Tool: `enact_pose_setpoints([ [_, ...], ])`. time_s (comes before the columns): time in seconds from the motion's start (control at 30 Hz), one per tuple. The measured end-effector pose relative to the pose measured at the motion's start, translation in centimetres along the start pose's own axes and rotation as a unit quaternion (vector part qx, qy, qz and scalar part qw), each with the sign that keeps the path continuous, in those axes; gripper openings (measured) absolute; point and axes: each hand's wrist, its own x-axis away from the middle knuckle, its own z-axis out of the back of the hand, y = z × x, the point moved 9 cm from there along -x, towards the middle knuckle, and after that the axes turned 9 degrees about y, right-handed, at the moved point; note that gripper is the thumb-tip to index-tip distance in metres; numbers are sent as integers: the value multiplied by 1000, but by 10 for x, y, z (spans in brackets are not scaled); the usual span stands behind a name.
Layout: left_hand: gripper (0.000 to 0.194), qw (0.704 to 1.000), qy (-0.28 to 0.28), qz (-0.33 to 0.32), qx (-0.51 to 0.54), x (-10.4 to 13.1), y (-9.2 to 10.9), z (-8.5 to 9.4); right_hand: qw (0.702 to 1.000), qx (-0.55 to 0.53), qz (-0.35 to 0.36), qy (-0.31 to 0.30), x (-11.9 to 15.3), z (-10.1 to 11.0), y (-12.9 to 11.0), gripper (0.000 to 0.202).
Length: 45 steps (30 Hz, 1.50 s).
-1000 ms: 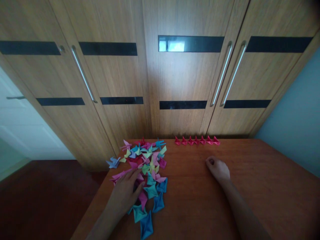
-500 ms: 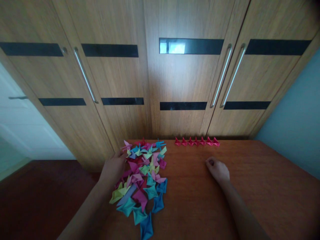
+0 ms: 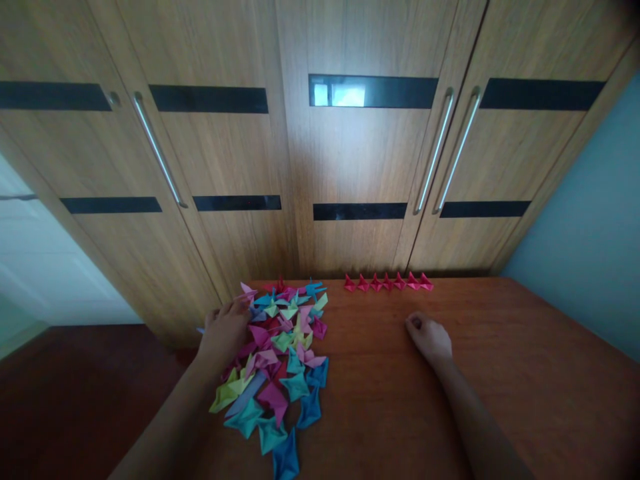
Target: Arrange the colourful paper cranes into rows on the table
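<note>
Folded paper cranes (image 3: 273,399) in pink, teal, blue, yellow and lilac lie heaped on the left part of the brown table (image 3: 370,393). My left hand (image 3: 225,331) is at the far left edge of this heap, palm down with its fingers curled. A lilac paper tip (image 3: 201,330) pokes out on its outer side; the rest of that piece is hidden by the hand. My right hand (image 3: 431,340) rests on the table to the right, loosely closed with nothing visible in it. Beyond it, several red paper cranes (image 3: 387,283) stand in a row.
A wooden wardrobe (image 3: 350,160) with metal handles and dark strips rises right behind the table's back edge. At the left are a white door (image 3: 45,267) and a dark floor (image 3: 85,393). A pale blue wall (image 3: 580,233) stands at the right.
My left hand has shifted slightly at the heap, and a lilac paper tip now shows on its outer side. The whole view has slid a little; my right hand keeps its pose.
</note>
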Motion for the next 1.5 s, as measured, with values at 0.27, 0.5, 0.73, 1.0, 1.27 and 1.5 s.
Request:
enact_pose_setpoints([
  [0.27,26,992,31,16,117,0,-18,30,1000,3,7,10,0,0,-1,19],
  [0.5,27,950,141,25,276,3,13,75,998,-49,12,26,-2,3,-3,18],
  [0.73,18,883,129,2,451,6,96,71,927,-356,106,47,28,23,-75,28],
  [1.0,16,868,119,-46,480,19,145,47,876,-422,204,-116,93,9,-153,22],
  [1.27,18,860,123,-54,492,27,145,43,896,-366,233,-94,93,10,-155,20],
  [1.5,23,872,129,-42,469,34,140,45,911,-385,130,64,34,37,-90,28],
])
